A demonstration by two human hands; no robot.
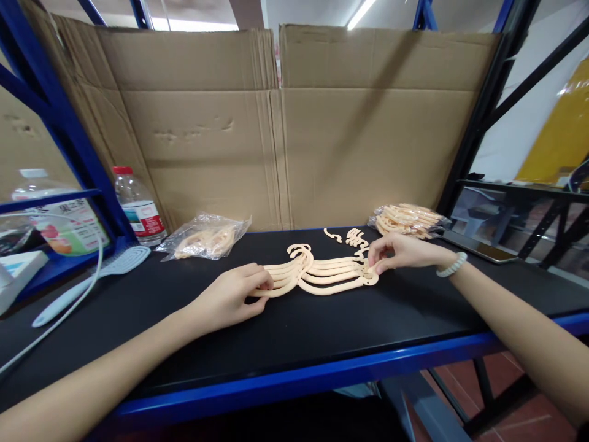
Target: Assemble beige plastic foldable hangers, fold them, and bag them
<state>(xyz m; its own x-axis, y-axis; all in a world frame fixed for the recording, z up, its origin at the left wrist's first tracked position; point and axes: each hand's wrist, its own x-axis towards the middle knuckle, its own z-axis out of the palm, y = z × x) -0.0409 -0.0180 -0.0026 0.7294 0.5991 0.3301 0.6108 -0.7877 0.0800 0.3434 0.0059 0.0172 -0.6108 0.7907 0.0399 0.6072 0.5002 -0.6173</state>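
Several cream plastic hanger pieces (331, 286) lie side by side in a row on the black tabletop, curved arms spreading left and right. Hooks (299, 249) cluster at the row's middle. At its left end, my left hand (243, 291) pinches the nearest hanger arms between thumb and fingers. My right hand (386, 252), with a beaded bracelet at the wrist, is closed at the right end, fingertips on the rounded end pieces (369, 277); what exactly it grips is partly hidden. Behind them lie small loose hook pieces (355, 237) and a single loose hook (332, 236).
A clear bag of cream parts (207, 238) lies at back left, a fuller bag (407, 220) at back right beside a phone-like flat object (478, 247). A hairbrush (92, 282), white cable (99, 258) and bottle (138, 205) stand left. Cardboard (207, 135) walls the back.
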